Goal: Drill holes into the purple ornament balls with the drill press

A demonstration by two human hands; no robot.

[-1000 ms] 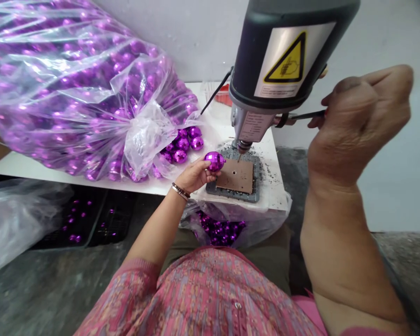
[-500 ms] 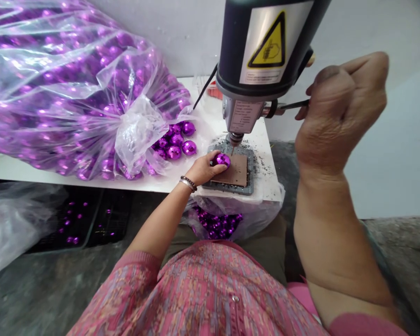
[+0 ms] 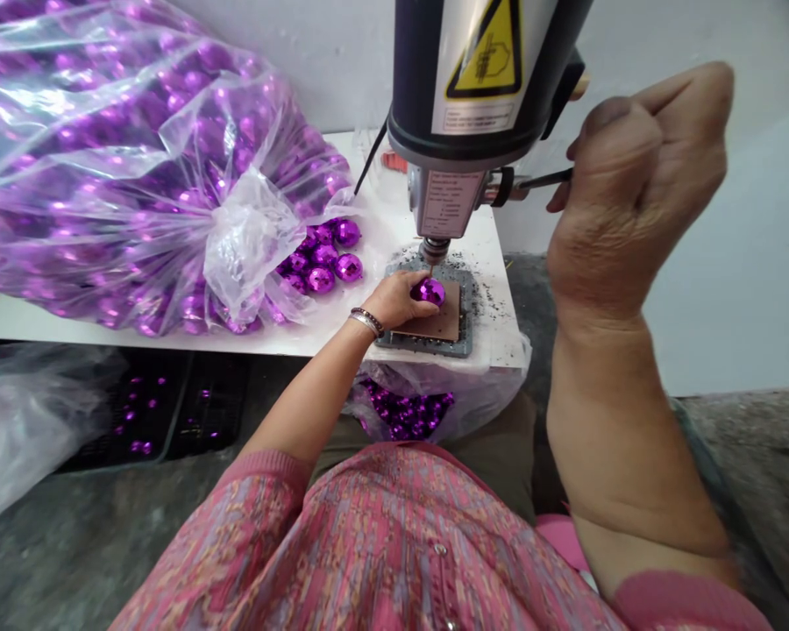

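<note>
My left hand (image 3: 404, 298) grips a shiny purple faceted ball (image 3: 432, 293) between thumb and fingers. The ball is directly below the chuck (image 3: 434, 250) of a small drill press (image 3: 447, 197), over a brown board (image 3: 437, 324) on the grey base plate (image 3: 465, 337). Whether the drill bit touches the ball is hard to make out. My right hand (image 3: 637, 193) is closed round the end of the press's feed lever (image 3: 545, 179), up at the right. Its fingertips are mostly hidden behind the hand.
A huge clear bag (image 3: 250, 237) of purple balls fills the left of the white table (image 3: 342, 324). Several loose balls (image 3: 322, 258) lie by its mouth. Dark shavings surround the base plate. An open bag of balls (image 3: 411, 412) hangs at the table's front edge. Dark crates (image 3: 203, 386) stand below left.
My left hand has carried the ball slightly right, from beside the drill bit to beneath it. My right hand keeps its hold on the lever. The whole view has shifted a little.
</note>
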